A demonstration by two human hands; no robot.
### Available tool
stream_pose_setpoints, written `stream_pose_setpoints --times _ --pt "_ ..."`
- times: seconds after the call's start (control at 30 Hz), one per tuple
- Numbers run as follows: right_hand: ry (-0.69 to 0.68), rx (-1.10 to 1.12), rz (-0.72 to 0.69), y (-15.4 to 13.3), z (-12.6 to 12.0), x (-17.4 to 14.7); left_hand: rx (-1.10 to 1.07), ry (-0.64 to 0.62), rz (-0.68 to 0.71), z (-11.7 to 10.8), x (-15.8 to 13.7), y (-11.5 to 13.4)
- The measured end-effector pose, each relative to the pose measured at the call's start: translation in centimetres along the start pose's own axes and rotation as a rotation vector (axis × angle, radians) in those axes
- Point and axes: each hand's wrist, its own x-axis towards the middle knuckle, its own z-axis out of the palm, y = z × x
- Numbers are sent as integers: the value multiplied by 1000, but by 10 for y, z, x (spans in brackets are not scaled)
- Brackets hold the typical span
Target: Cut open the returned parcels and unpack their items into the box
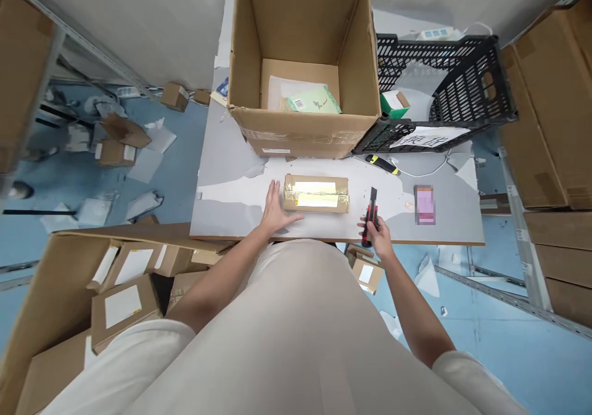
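On the table in front of me lies a small taped cardboard box (316, 193) with a pale label on its top. My left hand (276, 210) is at the box's left end, fingers spread and thumb pointing along its near side; whether it touches the box I cannot tell. To the right of the box, my right hand (380, 235) is closed around a red and black utility knife (372, 214). The knife's dark blade end points away from me.
A large open carton (305, 131) stands behind, holding a pale green packet (314, 99). Right of it is a black plastic crate (467, 88). A yellow and black cutter (382, 164) and a blurred pink item (425, 205) lie on the table (231, 184). Boxes fill a carton (41, 279) at left.
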Motion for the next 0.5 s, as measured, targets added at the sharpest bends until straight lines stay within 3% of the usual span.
stream_pose_setpoints --times 0.1,0.2,0.3,0.5 --pt "-59 34 33 -5 34 25 -286 -98 -220 14 -14 -16" --pt "-83 -3 16 -14 47 37 -461 -59 -274 19 -14 -19" --pt "-99 24 -69 -21 42 41 -391 24 -282 15 -7 -13" --pt "-127 -73 -51 -19 41 51 -222 25 -310 18 -1 -9"
